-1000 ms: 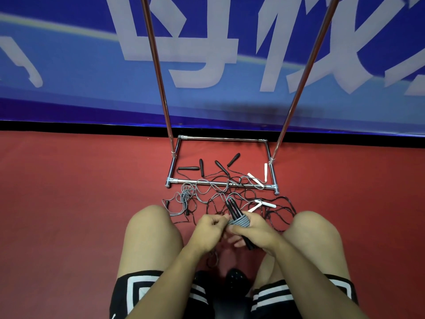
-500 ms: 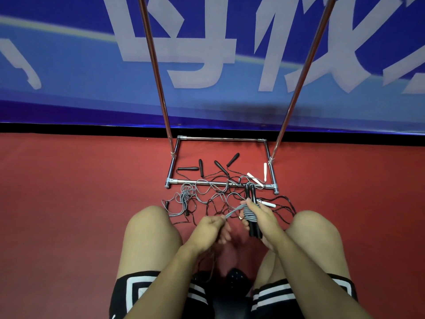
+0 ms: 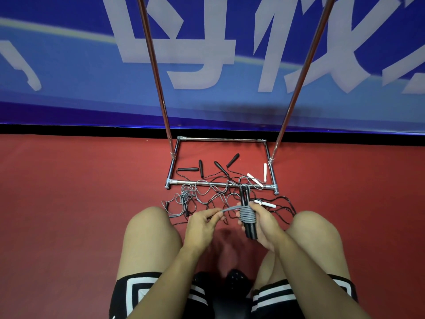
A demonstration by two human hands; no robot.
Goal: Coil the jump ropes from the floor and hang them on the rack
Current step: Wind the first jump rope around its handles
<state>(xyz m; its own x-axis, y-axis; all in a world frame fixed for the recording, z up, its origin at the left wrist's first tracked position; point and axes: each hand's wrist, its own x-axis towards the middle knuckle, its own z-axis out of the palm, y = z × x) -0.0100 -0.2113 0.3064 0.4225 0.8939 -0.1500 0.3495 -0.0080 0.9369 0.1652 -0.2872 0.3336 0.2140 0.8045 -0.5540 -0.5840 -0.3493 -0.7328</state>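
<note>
black shorts point(image 3: 142, 293), white stripes, bare arms

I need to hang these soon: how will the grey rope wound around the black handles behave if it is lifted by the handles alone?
The grey rope looks floppy: its free end sags toward the left hand. The turns around the black handles would probably loosen unless tucked. The bundle seems light, since the right hand holds it alone.

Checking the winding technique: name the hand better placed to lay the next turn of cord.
Left hand: it pinches the free gray cord. The right hand grips the handles.
</note>
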